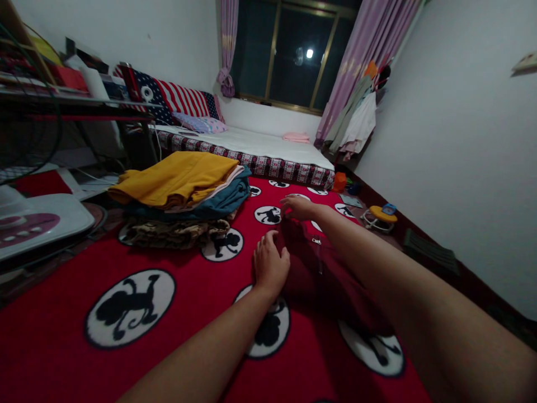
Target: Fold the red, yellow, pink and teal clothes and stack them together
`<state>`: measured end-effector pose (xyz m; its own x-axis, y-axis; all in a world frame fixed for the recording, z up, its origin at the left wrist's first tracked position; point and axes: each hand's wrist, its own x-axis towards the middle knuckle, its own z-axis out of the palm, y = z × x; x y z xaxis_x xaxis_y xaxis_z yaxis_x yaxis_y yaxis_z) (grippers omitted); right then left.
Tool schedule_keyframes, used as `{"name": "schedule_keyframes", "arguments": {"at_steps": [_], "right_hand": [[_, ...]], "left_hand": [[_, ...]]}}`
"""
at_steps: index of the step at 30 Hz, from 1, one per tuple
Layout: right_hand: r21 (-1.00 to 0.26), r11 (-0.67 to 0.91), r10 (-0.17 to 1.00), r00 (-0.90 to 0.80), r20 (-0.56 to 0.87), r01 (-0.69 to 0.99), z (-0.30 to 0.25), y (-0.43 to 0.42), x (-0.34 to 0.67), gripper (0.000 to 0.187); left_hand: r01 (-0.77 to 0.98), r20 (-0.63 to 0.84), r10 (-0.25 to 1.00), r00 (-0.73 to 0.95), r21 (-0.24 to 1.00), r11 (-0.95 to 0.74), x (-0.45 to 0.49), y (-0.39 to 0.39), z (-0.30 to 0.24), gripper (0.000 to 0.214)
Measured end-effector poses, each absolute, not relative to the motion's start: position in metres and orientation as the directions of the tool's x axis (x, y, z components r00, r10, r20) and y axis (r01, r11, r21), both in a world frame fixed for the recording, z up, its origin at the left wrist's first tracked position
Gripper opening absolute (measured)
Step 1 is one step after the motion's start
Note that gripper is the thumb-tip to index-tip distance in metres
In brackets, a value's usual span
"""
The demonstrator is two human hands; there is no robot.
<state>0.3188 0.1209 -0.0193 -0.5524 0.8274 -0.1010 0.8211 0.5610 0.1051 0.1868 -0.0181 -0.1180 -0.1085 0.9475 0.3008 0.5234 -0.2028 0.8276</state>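
A dark red garment (312, 268) with a small metal zip pull lies spread on the red blanket (62, 358) patterned with white circles and black figures. My left hand (271, 263) rests on the garment's near left edge, fingers curled down onto the cloth. Farther away, my right hand (298, 207) reaches to the garment's far edge, with fingers bent and pressing or pinching the fabric there. Left of both hands sits a stack of folded clothes (184, 190), yellow on top, then teal, with a leopard-print piece at the bottom.
A mattress (260, 148) with pillows lies under the window at the back. A cluttered shelf (62, 95) and a white appliance (37, 221) stand at the left. Clothes hang by the curtain at right, and small toys (380, 215) lie along the right wall.
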Motion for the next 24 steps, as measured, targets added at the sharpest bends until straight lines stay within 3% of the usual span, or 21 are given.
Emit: {"name": "schedule_keyframes", "arguments": {"at_steps": [6, 10, 14, 18, 21, 24], "right_hand": [[0.092, 0.340, 0.937, -0.345, 0.046, 0.936, -0.062, 0.103, 0.288, 0.023], [0.052, 0.187, 0.975, -0.192, 0.111, 0.981, -0.085, 0.094, 0.275, 0.029], [0.006, 0.156, 0.978, -0.155, 0.138, 0.988, -0.077, 0.074, 0.283, 0.032], [-0.127, 0.202, 0.958, -0.169, 0.232, 0.971, -0.067, 0.017, 0.308, 0.042], [-0.171, 0.178, 0.955, -0.128, 0.266, 0.969, -0.076, -0.035, 0.339, 0.048], [-0.097, 0.009, 0.987, 0.007, 0.159, 0.995, -0.095, -0.069, 0.371, 0.052]], "left_hand": [[0.573, 0.334, 0.929, -0.159, 0.798, -0.189, 0.186, -0.016, -0.119, 0.037], [0.627, 0.358, 0.929, -0.097, 0.747, -0.222, 0.185, -0.015, -0.121, 0.035], [0.684, 0.351, 0.936, -0.020, 0.688, -0.243, 0.185, -0.014, -0.124, 0.041], [0.736, 0.414, 0.909, 0.056, 0.598, -0.318, 0.186, -0.018, -0.120, 0.044], [0.717, 0.485, 0.840, 0.243, 0.493, -0.493, 0.187, -0.024, -0.114, 0.048], [0.652, 0.367, 0.771, 0.520, 0.413, -0.636, 0.188, -0.027, -0.112, 0.056]]}}
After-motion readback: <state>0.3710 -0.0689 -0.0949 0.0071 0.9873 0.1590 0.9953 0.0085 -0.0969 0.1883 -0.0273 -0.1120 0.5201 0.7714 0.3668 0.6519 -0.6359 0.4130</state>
